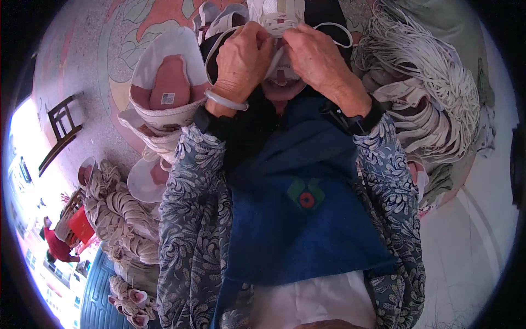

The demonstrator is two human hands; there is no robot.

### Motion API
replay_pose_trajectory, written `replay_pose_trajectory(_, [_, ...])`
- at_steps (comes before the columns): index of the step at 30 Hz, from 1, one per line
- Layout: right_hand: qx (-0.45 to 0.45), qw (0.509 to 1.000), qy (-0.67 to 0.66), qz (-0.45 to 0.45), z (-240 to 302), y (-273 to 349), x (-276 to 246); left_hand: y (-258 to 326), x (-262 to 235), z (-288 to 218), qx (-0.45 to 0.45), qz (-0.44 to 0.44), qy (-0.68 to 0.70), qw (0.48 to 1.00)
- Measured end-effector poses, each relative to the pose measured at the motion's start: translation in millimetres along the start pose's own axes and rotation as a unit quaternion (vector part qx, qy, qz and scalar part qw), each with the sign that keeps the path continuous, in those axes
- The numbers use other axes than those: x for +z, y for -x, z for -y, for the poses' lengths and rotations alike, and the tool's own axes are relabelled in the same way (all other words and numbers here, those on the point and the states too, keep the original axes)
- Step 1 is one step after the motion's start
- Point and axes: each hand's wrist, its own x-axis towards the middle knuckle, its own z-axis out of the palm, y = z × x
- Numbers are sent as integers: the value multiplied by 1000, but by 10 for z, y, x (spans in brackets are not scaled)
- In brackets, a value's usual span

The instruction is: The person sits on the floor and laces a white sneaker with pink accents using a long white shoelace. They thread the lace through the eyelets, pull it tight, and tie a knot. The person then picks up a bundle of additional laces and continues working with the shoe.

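A whitish sneaker [281, 71] with a pinkish collar rests in front of me at the top, above my dark blue apron [296, 236]. Over its eyelets, my left hand [245, 60] is closed in a pinch, with a white shoelace [211, 52] trailing out on its left side. My right hand [319, 59] pinches the lace from the other side, and a loop of it [349, 36] curves out to the right. The exact grip of the fingertips is partly hidden by the knuckles. Both hands sit close together, a small gap between them.
Stacked shoe uppers [145, 104] stand left of my hand, with more shoes [224, 19] beyond. A long pile of shoes [129, 219] runs down the left. Bundled white laces [433, 71] lie over shoes at right. A wooden stool [64, 129] and a person in red [57, 241] are farther left.
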Motion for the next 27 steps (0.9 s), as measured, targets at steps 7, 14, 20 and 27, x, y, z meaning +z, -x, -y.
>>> replay_pose_trajectory(7, [-6, 999, -23, -34, -47, 38, 13, 72, -68, 10, 51, 6, 49, 997])
replay_pose_trajectory(14, [41, 996, -10, -76, 88, 47, 165, 42, -40, -4, 7, 2, 53, 999])
replay_pose_trajectory(20, [42, 997, 8, -64, 140, 85, 102, 56, -43, -14, 85, -19, -5, 996])
replay_pose_trajectory(27, [36, 998, -9, -54, 107, 47, 110, 15, -150, -59, 133, 49, -62, 988])
